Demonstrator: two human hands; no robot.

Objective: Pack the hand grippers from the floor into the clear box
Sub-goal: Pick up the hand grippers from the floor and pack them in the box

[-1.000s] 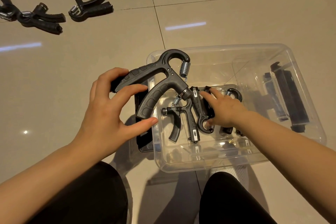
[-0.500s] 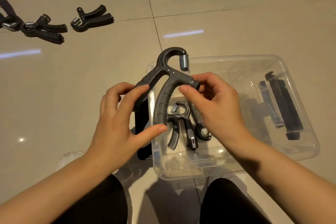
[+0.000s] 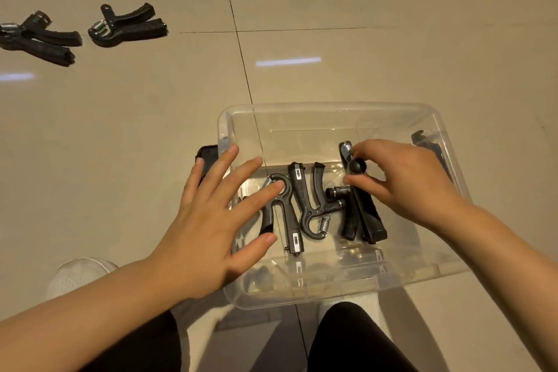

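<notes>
The clear box (image 3: 332, 106) stands on the floor in front of my knees. Three black hand grippers lie inside it. My right hand (image 3: 404, 187) pinches the round knob of the rightmost hand gripper (image 3: 363, 217), which rests on edge on the box floor. A middle hand gripper (image 3: 311, 205) and a left hand gripper (image 3: 287, 217) lie flat beside it. My left hand (image 3: 208, 226) is spread open over the box's left wall, one fingertip at the left gripper's loop. Two more hand grippers (image 3: 126, 27) (image 3: 39, 39) lie on the floor at far left.
A black flat object (image 3: 206, 157) lies against the box's left side, partly under my left hand. Another black object (image 3: 428, 145) shows through the box's right wall. A white shoe (image 3: 78, 275) sits at lower left. Glossy beige tiles surround the box.
The big hand gripper that both hands held above the box now rests inside it at the right. My left hand let go and spread open; my right hand still pinches the knob.
</notes>
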